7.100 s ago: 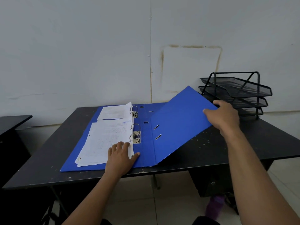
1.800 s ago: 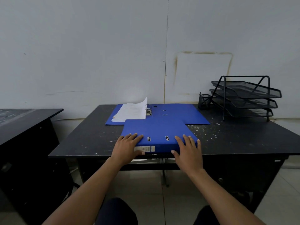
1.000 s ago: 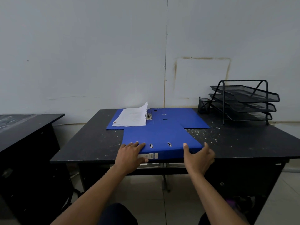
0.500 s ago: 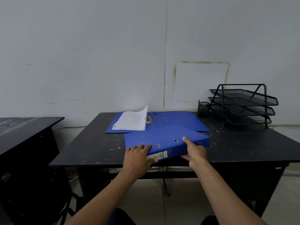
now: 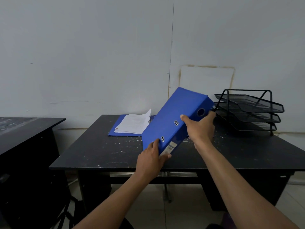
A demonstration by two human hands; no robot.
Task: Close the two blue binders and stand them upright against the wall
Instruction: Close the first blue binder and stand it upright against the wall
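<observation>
A closed blue binder (image 5: 175,116) is held tilted above the black desk (image 5: 102,152), its top end raised toward the wall and to the right. My left hand (image 5: 152,158) grips its lower end by the labelled spine. My right hand (image 5: 198,128) grips the spine near the round finger hole. Behind it a second blue binder (image 5: 115,132) lies open flat near the wall, with white pages (image 5: 133,123) on its left half; its right half is hidden by the held binder.
A black three-tier wire tray (image 5: 249,111) stands at the back right of the desk, close to the raised binder's top corner. Another dark desk (image 5: 24,129) stands at the left. The pale wall (image 5: 115,55) runs right behind the desk.
The closed binder has been lifted off the desk front and swung up, its far end rising toward the wall and the wire tray. Both hands kept hold and moved up with it.
</observation>
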